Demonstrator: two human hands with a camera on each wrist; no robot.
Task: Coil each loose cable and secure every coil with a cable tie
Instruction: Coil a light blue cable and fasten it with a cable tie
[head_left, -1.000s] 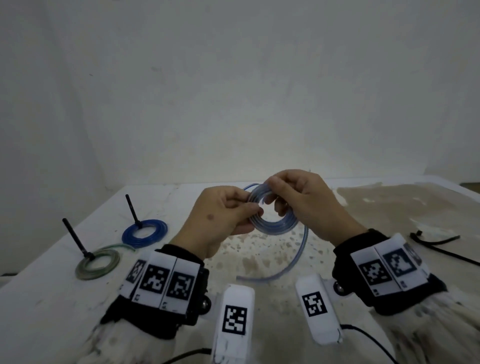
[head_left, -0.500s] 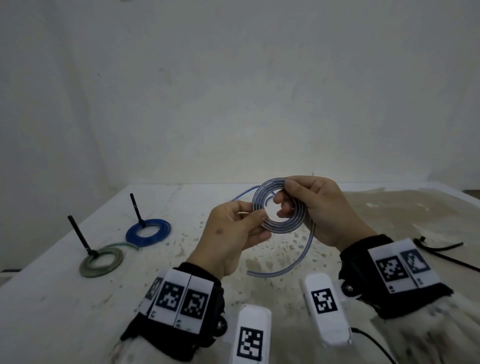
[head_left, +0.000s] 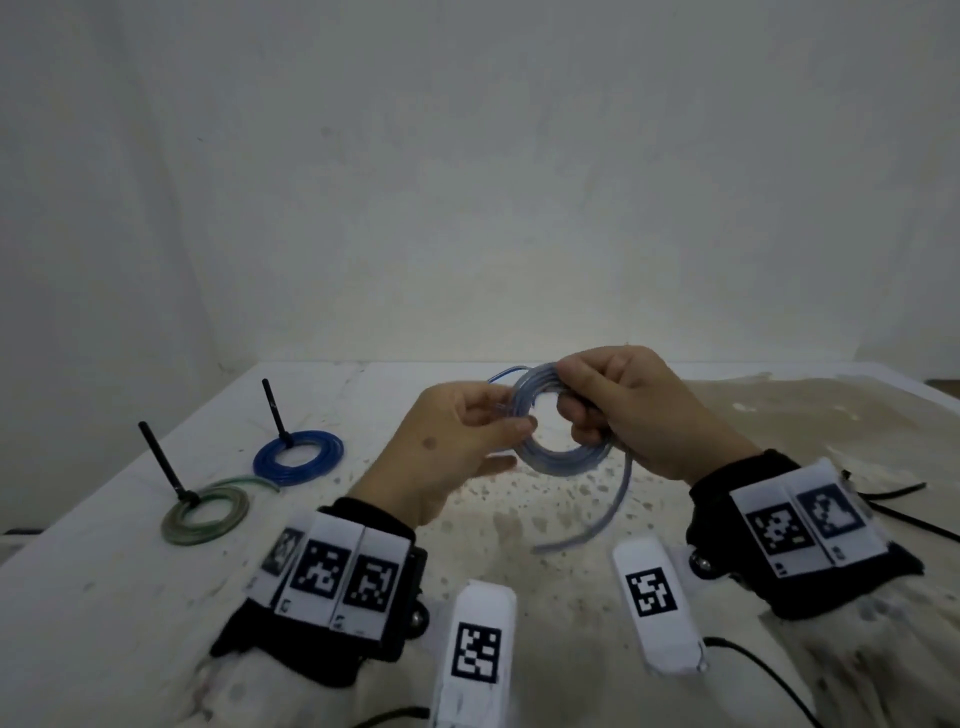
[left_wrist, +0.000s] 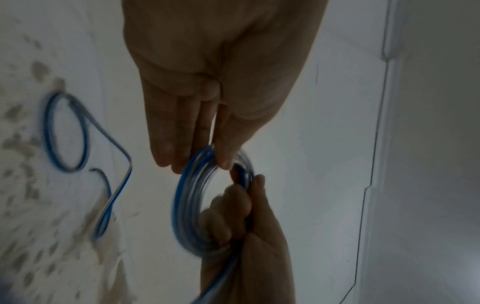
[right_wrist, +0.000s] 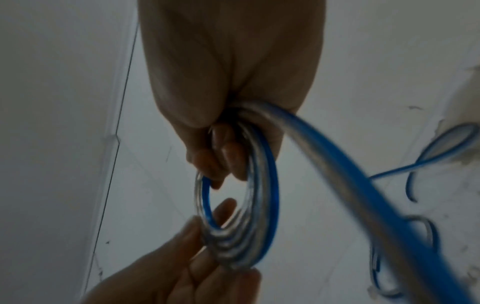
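A clear-and-blue cable coil (head_left: 558, 457) is held above the table between both hands. My left hand (head_left: 511, 423) pinches its left side between thumb and fingers (left_wrist: 182, 152). My right hand (head_left: 569, 400) grips the right side with its fingers (right_wrist: 221, 162) curled through the ring (right_wrist: 259, 205). A loose tail (head_left: 615, 499) hangs from under the right hand and ends on the table. A short cable end (head_left: 498, 375) sticks out at the coil's top left.
On the left of the white stained table (head_left: 130, 597) lie a blue coil (head_left: 298, 452) and a green coil (head_left: 205, 514), each with a black tie standing up. Black cable (head_left: 893, 488) lies at the right edge. The wall is close behind.
The coil has been turned between the hands. The loose tail on the table has grown shorter and shifted right. The hands sit a little higher.
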